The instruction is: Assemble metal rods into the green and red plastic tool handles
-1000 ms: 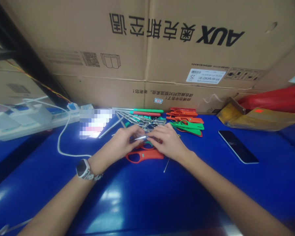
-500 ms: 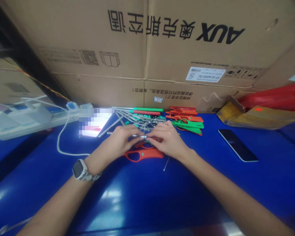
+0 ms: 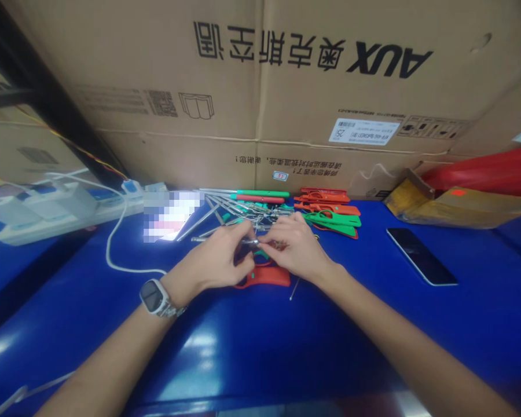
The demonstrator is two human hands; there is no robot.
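My left hand [image 3: 221,252] curls around a slim metal tube [image 3: 248,241], its thumb spread from the index finger. The tube's far end sticks out left of the knuckles. My right hand [image 3: 297,243] pinches the tube's near end between thumb and fingers; a small reddish part under those fingers is mostly hidden. Below both hands lies an orange lighter handle shell [image 3: 269,277] on the blue table. A thin metal rod [image 3: 294,288] pokes out beneath my right hand. Just behind are several lighter tubes and wires [image 3: 260,214] in a loose pile.
Green lighter shells [image 3: 336,220] and orange shells [image 3: 327,208] lie behind my right hand. A black phone [image 3: 421,256] rests at right, near a yellow package [image 3: 460,205]. A lit screen [image 3: 176,214], white cable [image 3: 108,249] and power strip [image 3: 69,217] are left. A cardboard box [image 3: 260,116] stands behind.
My left thumb has moved down away from the index finger, opening a gap around the tube. My left hand sits slightly further right over the orange shell. The right hand keeps its pinch.
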